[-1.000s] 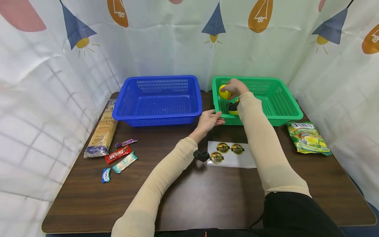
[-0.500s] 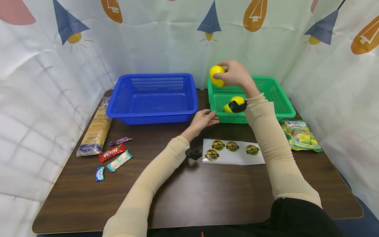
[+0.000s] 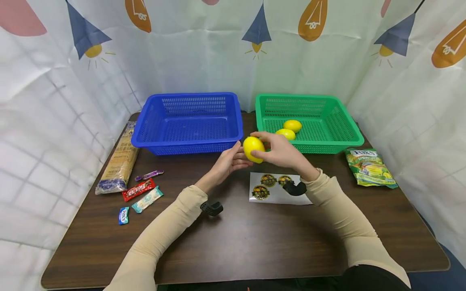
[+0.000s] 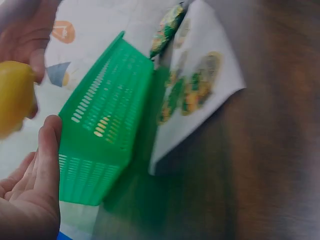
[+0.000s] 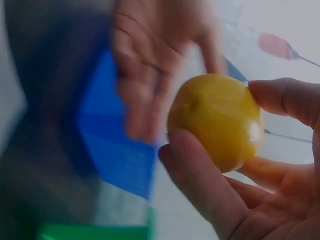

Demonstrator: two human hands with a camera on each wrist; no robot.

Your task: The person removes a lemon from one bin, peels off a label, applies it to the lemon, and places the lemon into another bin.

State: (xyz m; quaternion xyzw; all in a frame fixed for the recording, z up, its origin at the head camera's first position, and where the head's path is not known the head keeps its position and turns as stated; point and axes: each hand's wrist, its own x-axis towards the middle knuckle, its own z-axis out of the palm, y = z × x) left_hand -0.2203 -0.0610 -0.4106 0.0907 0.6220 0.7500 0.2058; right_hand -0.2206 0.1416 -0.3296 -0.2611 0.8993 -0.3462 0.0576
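Dark brown wood-grain worktop (image 3: 269,246): carries everything before me.
Blue perforated plastic basket (image 3: 185,144): at the back, left of the green one.
Green perforated plastic basket (image 3: 324,144): back right; two yellow lemons (image 3: 285,133) lie in it.
Long clear-plastic packet with tan contents (image 3: 118,159): far left, beside the blue basket.
White rectangular sheet (image 3: 280,197): in front of the green basket, bearing round black-and-gold stickers (image 3: 268,180).
My right grip (image 3: 282,151): grasping a third lemon between thumb and fingers.
My left grip (image 3: 223,163): released, fingers extended, palm turned toward that fruit, just beside it.
Held smooth yellow lemon (image 3: 253,149): raised above the worktop, in front of the gap between the baskets.
Small wrapped sweets (image 3: 138,189): near left, purple, red, pale blue and blue.
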